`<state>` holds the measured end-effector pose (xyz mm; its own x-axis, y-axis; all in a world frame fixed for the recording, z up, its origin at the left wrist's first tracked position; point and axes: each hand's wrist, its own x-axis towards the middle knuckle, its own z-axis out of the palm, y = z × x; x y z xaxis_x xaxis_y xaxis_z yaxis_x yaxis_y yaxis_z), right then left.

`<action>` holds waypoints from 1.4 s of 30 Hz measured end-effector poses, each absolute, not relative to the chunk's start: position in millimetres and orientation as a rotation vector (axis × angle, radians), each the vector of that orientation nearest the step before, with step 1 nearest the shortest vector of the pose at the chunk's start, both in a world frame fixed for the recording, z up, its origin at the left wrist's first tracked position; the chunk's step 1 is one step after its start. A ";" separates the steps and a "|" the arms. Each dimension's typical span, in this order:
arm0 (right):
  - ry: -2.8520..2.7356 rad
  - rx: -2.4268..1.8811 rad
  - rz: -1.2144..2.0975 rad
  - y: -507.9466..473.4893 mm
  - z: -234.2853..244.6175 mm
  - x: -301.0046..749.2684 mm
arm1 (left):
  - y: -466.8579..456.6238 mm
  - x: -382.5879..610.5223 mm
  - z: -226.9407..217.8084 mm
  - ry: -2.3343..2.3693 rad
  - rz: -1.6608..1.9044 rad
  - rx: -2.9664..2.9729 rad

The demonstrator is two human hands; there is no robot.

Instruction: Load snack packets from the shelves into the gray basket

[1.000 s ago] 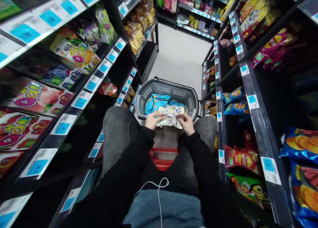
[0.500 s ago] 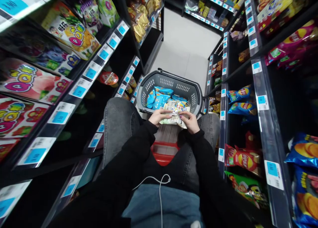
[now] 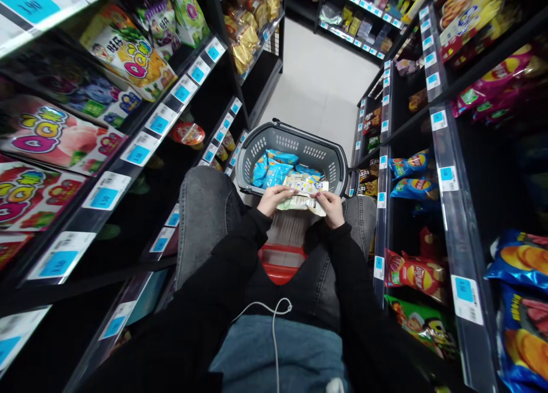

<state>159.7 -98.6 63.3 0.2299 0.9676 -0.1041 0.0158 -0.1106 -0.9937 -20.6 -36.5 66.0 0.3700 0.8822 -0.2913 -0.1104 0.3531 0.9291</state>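
Observation:
I sit in a shop aisle with both hands out in front of my knees. My left hand (image 3: 274, 199) and my right hand (image 3: 330, 207) both grip a bundle of pale snack packets (image 3: 305, 194), fingers curled round its two ends. The bundle is held at the near rim of a grey shopping basket (image 3: 331, 161) on the floor. Blue snack bags (image 3: 274, 169) lie inside the basket. Black sleeves cover both arms.
Black shelves with blue price tags line both sides: candy bags (image 3: 128, 56) on the left, crisp bags (image 3: 414, 274) on the right. A red stool edge (image 3: 280, 267) shows between my legs. White floor (image 3: 319, 90) runs beyond the basket.
The view has tilted slightly, so the basket and my hands sit a little higher and more to the right. My hands have kept hold of the packets.

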 end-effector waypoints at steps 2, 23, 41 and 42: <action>-1.041 -1.468 1.012 -98.5 61.4 161.4 | -36.3 -19.1 63.1 1.022 0.837 0.966; -0.830 -1.456 1.152 -92.5 43.8 164.1 | -39.1 -14.2 61.9 0.929 0.602 0.646; -1.206 -2.673 0.533 -24.5 13.2 251.5 | -14.8 -13.9 41.8 1.133 0.575 0.461; -1.216 -2.685 0.578 -20.1 -1.5 248.5 | -16.5 -8.7 36.9 1.119 0.491 0.508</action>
